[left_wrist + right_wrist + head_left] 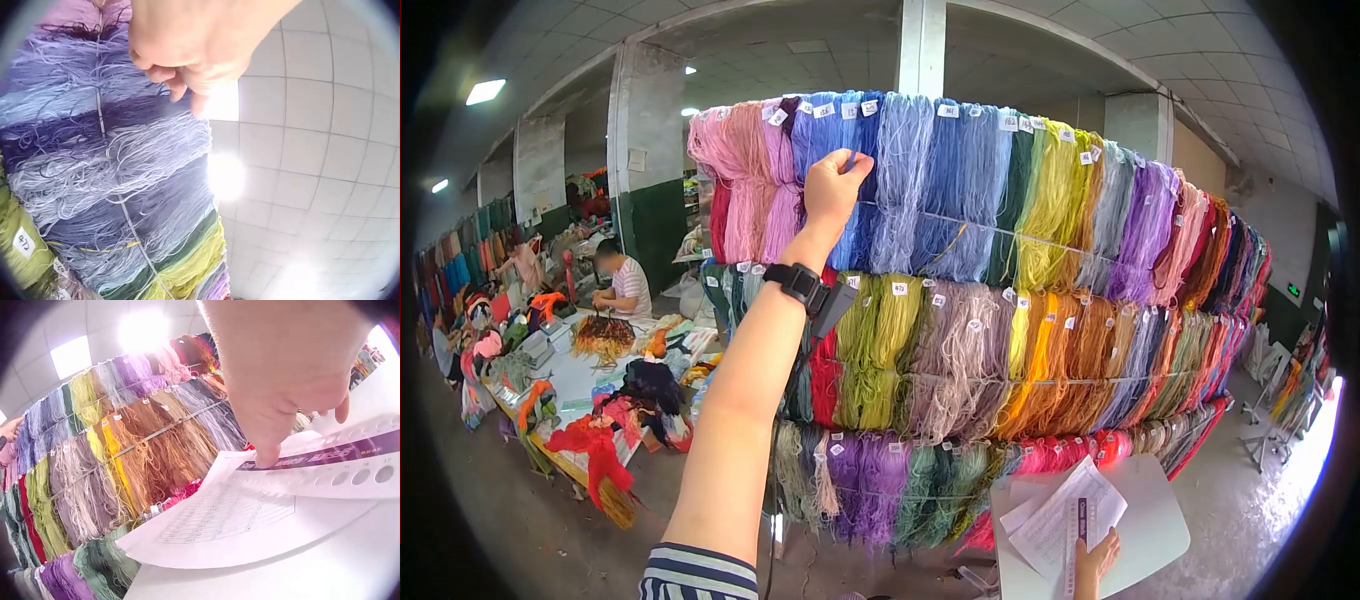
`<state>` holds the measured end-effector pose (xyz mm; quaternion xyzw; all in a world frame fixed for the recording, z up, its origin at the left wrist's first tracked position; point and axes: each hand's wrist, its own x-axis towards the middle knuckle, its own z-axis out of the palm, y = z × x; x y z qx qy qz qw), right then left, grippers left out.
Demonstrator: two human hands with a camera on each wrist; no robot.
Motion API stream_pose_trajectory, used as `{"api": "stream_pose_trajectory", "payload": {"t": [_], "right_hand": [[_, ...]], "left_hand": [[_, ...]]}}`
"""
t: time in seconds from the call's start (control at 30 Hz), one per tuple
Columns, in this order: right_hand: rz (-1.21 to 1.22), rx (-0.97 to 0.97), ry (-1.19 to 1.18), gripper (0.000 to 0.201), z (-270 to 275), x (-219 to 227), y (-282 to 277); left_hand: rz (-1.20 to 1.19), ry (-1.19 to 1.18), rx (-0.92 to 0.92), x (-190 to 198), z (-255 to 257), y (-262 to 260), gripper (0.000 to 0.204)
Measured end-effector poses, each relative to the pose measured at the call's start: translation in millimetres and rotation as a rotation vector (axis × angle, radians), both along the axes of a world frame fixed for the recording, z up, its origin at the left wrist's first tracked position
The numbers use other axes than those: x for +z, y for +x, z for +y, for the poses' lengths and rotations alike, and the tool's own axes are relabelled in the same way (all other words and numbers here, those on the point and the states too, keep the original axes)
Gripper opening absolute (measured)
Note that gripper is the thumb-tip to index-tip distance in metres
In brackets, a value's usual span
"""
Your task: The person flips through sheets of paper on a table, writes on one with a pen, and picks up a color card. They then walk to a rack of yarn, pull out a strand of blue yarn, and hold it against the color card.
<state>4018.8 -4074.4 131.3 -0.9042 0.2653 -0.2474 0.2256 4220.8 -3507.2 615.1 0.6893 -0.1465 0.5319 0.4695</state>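
My left hand (pixel 838 190) is raised to the top row of hanging thread and pinches a bit of blue thread between thumb and forefinger. Blue skeins (pixel 948 180) hang beside it, with white number tags along the top. In the left wrist view its curled fingers (pixel 178 84) lie over the dark blue skeins (pixel 144 112). Low at the right, my right hand (pixel 1100 555) grips printed sheets (pixel 1055 515) and a clear ruler with a purple strip (pixel 325 456). Behind these lies a pale board (pixel 1145 510). In the right wrist view, a fingertip presses the strip's end.
Further rows of tagged skeins hang below, among them olive (pixel 890 330), brown (pixel 1100 340) and purple (pixel 870 485) ones. At the left, a person in a striped shirt (pixel 632 285) sits at a table (pixel 605 372) heaped with coloured thread. A concrete pillar (pixel 645 150) stands behind.
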Motion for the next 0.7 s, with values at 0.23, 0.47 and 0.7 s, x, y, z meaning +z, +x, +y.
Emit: {"api": "stream_pose_trajectory", "payload": {"t": [0.23,0.47,0.7], "right_hand": [[-0.212,0.134,-0.086,0.059,12.3,32.4,-12.1],[-0.394,0.518,0.154,0.022,76.5,83.6,23.3],[-0.252,1.316,1.029,0.039,262.2,275.6,71.1]], "left_hand": [[0.088,-0.188,-0.379,-35.4,-1.6,-33.2,0.016],[0.114,0.076,-0.004,-162.2,-58.5,-112.3,0.017],[0.004,0.271,-0.211,-256.9,-124.3,-169.7,0.01]]}}
